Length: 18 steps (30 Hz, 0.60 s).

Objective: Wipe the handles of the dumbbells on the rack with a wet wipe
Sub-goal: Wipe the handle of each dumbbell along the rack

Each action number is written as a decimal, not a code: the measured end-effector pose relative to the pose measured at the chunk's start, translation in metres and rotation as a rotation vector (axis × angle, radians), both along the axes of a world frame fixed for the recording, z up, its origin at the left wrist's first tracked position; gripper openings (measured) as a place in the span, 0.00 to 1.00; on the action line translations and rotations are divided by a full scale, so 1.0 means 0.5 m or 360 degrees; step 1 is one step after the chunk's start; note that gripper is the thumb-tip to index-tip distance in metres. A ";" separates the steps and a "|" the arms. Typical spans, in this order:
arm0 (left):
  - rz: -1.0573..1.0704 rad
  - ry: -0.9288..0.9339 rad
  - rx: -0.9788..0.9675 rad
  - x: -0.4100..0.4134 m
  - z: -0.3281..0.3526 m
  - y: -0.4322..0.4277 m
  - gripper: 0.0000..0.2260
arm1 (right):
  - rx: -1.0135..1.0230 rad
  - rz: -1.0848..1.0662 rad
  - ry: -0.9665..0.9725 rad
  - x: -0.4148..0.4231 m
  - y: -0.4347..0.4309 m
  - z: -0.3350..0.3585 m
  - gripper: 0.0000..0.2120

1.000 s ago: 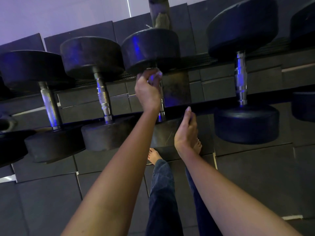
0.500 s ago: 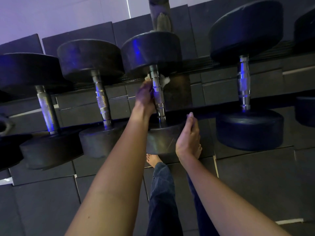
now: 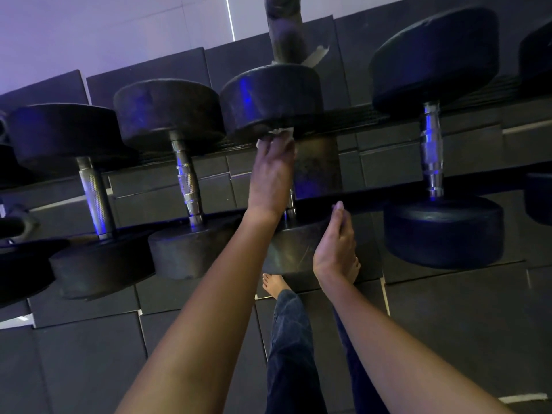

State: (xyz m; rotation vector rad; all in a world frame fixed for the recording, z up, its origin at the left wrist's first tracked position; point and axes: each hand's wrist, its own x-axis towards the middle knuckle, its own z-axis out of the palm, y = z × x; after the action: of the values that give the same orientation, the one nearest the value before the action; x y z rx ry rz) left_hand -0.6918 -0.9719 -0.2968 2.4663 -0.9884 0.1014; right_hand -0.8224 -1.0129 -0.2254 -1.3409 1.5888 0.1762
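Trouble here would most likely start at the wet wipe (image 3: 280,133), a small white wad that shows just beyond the knuckles of the left grip (image 3: 273,171). That grip is clamped round the far end of a dumbbell handle (image 3: 291,204) with the wipe bunched between fingers and steel, right under the far head (image 3: 271,97). Only a short stretch of bare handle shows on the near side of the wrist. The right grip (image 3: 336,246) hangs nearer the person and to the right of the left one, fingers straight and together, holding nothing. It is just beside the near head (image 3: 294,252) of the same dumbbell; whether it touches I cannot tell.

Judging from this, the wad could slip out or jam against the far head on a stroke, so skin rather than wipe would rub the knurling and the middle would go uncleaned. A hard pull toward the person could also shift the dumbbell on the rack (image 3: 373,201), and a bare foot (image 3: 273,283) appears right beneath the near head. The left neighbour's handle (image 3: 186,180) and the right neighbour's handle (image 3: 431,150), either side of the left grip, show no wipe on them.
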 end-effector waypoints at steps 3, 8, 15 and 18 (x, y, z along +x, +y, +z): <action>-0.0018 -0.0137 0.0338 -0.003 0.002 -0.020 0.16 | -0.0009 0.0005 0.0012 0.001 0.000 0.000 0.22; 0.0291 0.0227 0.0017 -0.012 0.006 -0.024 0.07 | -0.0005 0.0020 -0.0015 0.002 0.001 0.004 0.21; 0.1528 0.1691 -0.1538 0.029 0.020 -0.029 0.08 | -0.0001 -0.0035 -0.0092 -0.002 0.000 -0.002 0.22; 0.1597 0.2181 -0.1639 0.037 0.017 -0.018 0.10 | 0.0025 -0.0002 -0.0048 -0.002 -0.003 -0.001 0.22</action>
State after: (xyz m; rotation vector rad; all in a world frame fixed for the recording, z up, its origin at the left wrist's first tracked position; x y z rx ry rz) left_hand -0.6734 -0.9811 -0.2885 1.2453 0.7491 -0.5369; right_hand -0.8236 -1.0145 -0.2258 -1.3248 1.5598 0.1667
